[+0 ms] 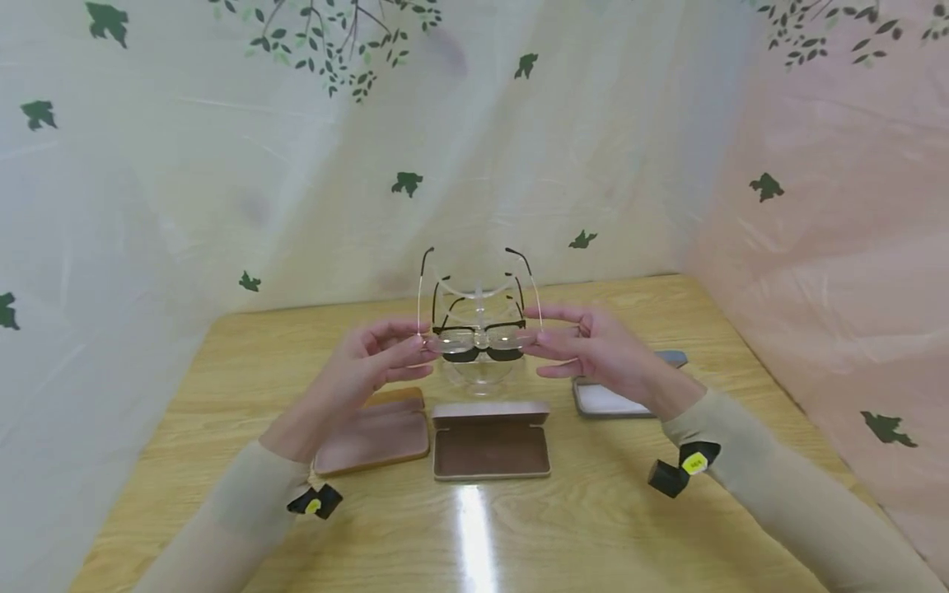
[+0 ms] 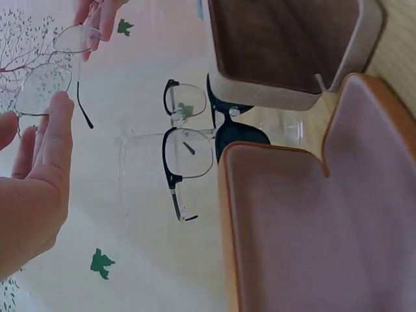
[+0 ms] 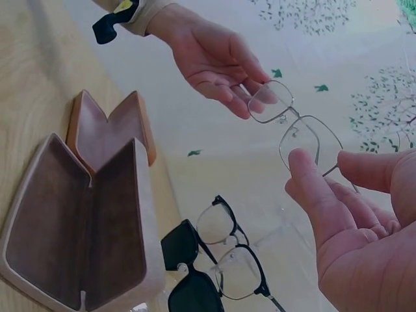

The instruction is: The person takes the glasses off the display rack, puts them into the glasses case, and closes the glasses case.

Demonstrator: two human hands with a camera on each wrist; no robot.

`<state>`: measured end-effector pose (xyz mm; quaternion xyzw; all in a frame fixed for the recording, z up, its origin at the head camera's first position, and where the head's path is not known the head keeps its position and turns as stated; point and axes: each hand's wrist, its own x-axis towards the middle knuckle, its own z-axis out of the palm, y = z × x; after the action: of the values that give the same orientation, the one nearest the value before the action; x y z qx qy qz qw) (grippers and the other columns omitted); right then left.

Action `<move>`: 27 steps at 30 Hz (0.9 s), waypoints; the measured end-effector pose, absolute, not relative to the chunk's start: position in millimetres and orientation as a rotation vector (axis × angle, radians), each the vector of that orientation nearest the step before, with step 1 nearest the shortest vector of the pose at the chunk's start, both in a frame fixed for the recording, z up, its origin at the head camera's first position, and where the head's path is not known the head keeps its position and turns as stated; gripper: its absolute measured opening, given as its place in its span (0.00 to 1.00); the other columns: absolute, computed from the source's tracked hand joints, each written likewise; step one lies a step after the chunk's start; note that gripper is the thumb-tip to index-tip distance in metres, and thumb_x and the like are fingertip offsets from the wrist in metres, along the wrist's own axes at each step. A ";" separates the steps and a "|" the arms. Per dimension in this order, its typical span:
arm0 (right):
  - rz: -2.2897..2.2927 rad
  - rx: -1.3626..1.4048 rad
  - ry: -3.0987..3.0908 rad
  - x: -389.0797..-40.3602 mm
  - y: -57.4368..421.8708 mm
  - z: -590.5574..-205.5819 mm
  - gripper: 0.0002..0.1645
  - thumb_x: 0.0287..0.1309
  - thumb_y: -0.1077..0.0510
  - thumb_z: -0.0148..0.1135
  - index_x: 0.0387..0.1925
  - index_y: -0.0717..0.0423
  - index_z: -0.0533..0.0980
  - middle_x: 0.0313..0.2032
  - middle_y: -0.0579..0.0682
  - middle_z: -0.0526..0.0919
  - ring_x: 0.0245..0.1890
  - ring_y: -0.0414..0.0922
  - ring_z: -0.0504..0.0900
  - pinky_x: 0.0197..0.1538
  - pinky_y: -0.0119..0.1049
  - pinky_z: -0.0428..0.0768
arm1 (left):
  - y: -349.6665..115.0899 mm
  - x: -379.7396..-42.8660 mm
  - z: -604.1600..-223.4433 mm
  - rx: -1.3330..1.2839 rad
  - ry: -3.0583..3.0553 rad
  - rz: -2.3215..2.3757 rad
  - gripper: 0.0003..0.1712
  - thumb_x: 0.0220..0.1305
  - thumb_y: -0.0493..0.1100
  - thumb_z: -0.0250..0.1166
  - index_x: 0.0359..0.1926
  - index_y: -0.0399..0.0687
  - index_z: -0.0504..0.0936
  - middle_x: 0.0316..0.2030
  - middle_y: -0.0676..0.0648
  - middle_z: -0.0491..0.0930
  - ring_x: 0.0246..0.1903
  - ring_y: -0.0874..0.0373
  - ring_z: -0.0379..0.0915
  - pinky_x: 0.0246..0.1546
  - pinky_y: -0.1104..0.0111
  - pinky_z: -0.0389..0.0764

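Observation:
A pair of thin metal-rimmed glasses [image 3: 299, 118] is held up in front of a clear display stand [image 1: 480, 385], its temples unfolded and pointing away. My left hand [image 1: 378, 354] pinches it at the left end, near the hinge. At the other end, the thumb and fingers of my right hand [image 1: 596, 350] pinch the frame. Behind it on the stand sit black half-rimmed glasses [image 2: 170, 156], and below those, dark sunglasses [image 2: 242, 134]. In the head view the held lenses partly overlap both pairs.
Three opened glasses cases lie on the wooden table [image 1: 593, 511]: an orange-edged one [image 1: 378, 441] at left, a beige one with brown lining [image 1: 491, 455] in the middle, and a grey-blue one [image 1: 611, 401] under my right forearm. A patterned curtain [image 1: 474, 165] hangs behind.

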<state>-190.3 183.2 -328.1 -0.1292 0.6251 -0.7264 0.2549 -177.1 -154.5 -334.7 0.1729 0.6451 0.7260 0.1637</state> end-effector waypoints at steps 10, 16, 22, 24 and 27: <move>-1.935 -0.434 1.655 -172.5 186.8 -341.3 0.33 0.71 0.62 0.61 0.73 0.62 0.63 0.64 0.65 0.76 0.63 0.53 0.77 0.59 0.54 0.80 | -162.6 -150.9 -351.7 0.603 1.883 1.992 0.19 0.72 0.37 0.64 0.58 0.31 0.75 0.54 0.35 0.82 0.54 0.43 0.81 0.54 0.50 0.82; -1.914 -0.469 1.635 -164.4 187.7 -351.3 0.29 0.71 0.62 0.61 0.70 0.59 0.68 0.64 0.66 0.75 0.63 0.54 0.77 0.58 0.55 0.80 | -165.7 -138.6 -360.0 0.730 1.954 1.955 0.16 0.72 0.34 0.62 0.55 0.29 0.76 0.52 0.36 0.83 0.52 0.41 0.81 0.53 0.52 0.83; -1.915 -0.466 1.618 -159.5 187.5 -356.0 0.29 0.71 0.62 0.61 0.70 0.58 0.68 0.63 0.63 0.77 0.63 0.54 0.78 0.57 0.55 0.81 | -165.9 -133.6 -364.1 0.745 1.894 2.010 0.14 0.74 0.33 0.59 0.56 0.30 0.75 0.53 0.33 0.80 0.54 0.33 0.78 0.52 0.49 0.83; -1.919 -0.469 1.617 -159.5 186.9 -356.4 0.29 0.71 0.62 0.61 0.70 0.59 0.67 0.63 0.63 0.77 0.63 0.54 0.78 0.58 0.56 0.80 | -164.9 -133.1 -365.6 0.736 1.880 2.040 0.14 0.74 0.33 0.59 0.56 0.31 0.74 0.54 0.32 0.80 0.54 0.33 0.77 0.52 0.48 0.83; -1.923 -0.471 1.608 -159.9 186.2 -357.4 0.28 0.72 0.62 0.60 0.70 0.58 0.68 0.63 0.64 0.76 0.63 0.54 0.77 0.59 0.58 0.78 | -164.1 -132.2 -367.3 0.706 1.869 2.073 0.14 0.74 0.33 0.59 0.58 0.35 0.72 0.55 0.34 0.80 0.55 0.35 0.78 0.53 0.48 0.82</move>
<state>-159.9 186.2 -357.4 -0.1766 0.6032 -0.7212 0.2913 -132.2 -164.1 -367.3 0.2431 0.6436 0.7139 0.1308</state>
